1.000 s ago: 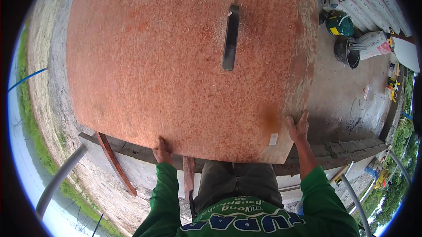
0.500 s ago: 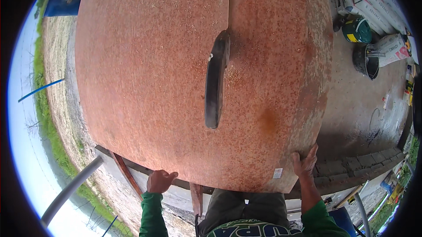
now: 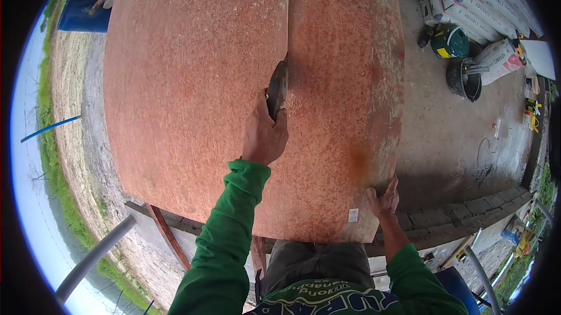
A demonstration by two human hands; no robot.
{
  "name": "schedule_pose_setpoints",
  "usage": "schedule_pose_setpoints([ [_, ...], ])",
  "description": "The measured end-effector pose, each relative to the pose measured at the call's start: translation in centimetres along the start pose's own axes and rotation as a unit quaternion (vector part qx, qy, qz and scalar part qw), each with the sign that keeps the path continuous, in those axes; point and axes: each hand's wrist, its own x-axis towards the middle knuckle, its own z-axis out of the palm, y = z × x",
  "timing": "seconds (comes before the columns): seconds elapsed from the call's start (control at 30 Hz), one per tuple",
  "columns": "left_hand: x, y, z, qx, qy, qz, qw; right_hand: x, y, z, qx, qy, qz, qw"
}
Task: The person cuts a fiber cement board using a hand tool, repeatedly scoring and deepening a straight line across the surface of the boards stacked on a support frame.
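A reddish-brown plywood sheet (image 3: 187, 110) fills the middle, with a straight cut running from its far side toward me. At the near end of that cut stands a handsaw (image 3: 277, 84), of which the black handle shows; its blade is hidden. My left hand (image 3: 266, 137) is wrapped round this handle. My right hand (image 3: 384, 203) grips the sheet's near right edge, thumb on top and some fingers out of sight. Sawdust is scattered over the surface, and a small white label (image 3: 353, 215) sits by the near right corner.
On the concrete floor at right are a green bucket (image 3: 450, 42), a black bucket (image 3: 463, 81) and a white sack (image 3: 497, 64). Long white boxes (image 3: 473, 8) are stacked behind them. A low block wall (image 3: 461, 213) runs under the sheet's near side; a grey pipe (image 3: 96, 253) slants at left.
My left hand has left the sheet's near edge, reached forward and taken hold of the saw handle. My right hand stays on the right edge. The view has shifted slightly.
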Motion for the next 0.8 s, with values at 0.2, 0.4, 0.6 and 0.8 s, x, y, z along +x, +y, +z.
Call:
schedule_pose_setpoints([
  [0.2, -0.8, 0.2, 0.2, -0.033, 0.012, 0.001, 0.999, 0.3, -0.9, -0.4, -0.013, -0.006, 0.007, 1.0],
  [0.4, -6.8, 5.3, -6.1, -0.033, 0.002, 0.049, 0.998, 0.0, -0.9, -1.8, -0.08, -0.04, 0.017, 0.996],
  [0.6, -11.4, 8.0, -8.0, -0.12, -0.053, -0.114, 0.985, 0.2, -7.5, -3.7, -0.138, 0.113, -0.254, 0.95],
  [0.8, -13.8, 7.8, -7.0, -0.123, -0.046, -0.147, 0.98, -1.4, -27.7, -6.2, 0.179, -0.187, -0.581, 0.772],
])
